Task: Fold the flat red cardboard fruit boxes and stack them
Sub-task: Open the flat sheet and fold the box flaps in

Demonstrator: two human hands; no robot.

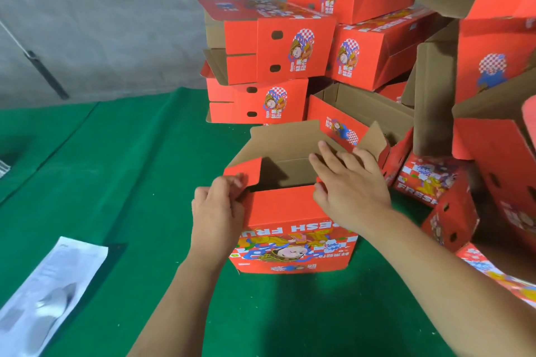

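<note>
The half-formed red box [293, 229] stands open-topped on the green bench [145, 182] directly before both hands, long axis running left-right, left hand [216, 211] pinching its left end flap, right hand [348, 182] seemingly pressing flat-fingered on the right flap.

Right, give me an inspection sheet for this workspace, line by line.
Surface: green cloth covering the table.
Job's things: one red box standing open in front of the person, flaps up; a stack of folded boxes behind it; more boxes in a loose pile to the right.
Clutter: white plastic bag lying flat at the near left.
Grippers: left hand pinches the box's left side flap; right hand rests with fingers spread on the right flap, at the opening.
Cables: nothing seen.
Surroundings: grey wall behind the table, with a dark pole leaning against it.
</note>
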